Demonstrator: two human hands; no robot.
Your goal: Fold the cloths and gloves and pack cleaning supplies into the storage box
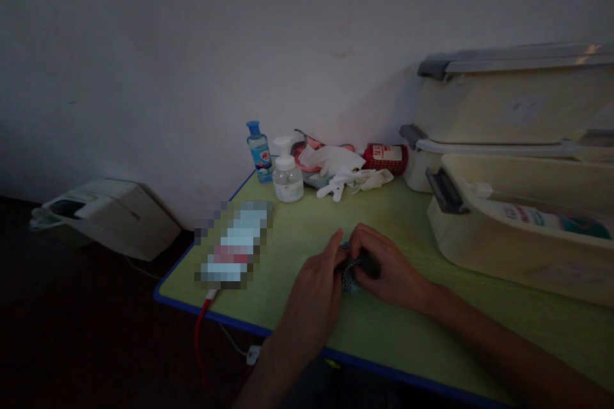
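Observation:
Over the green table [297,236], both hands meet at a small black-and-white checked fabric item with dark parts [348,278]; its exact kind is hard to make out in the dim light. My left hand [316,281] grips it from the left, fingers pressed together and one digit pointing up. From the other side my right hand [386,265] is closed round its dark part, with the fingers bent. Much of the item is hidden by the fingers.
A blurred-out phone [240,243] with a red cable [197,332] lies at left. Behind are a blue bottle [260,153], a pump bottle [288,182], white gloves [355,182] and a red container [386,158]. An open cream bin [503,262] and stacked lidded bins [513,102] stand right.

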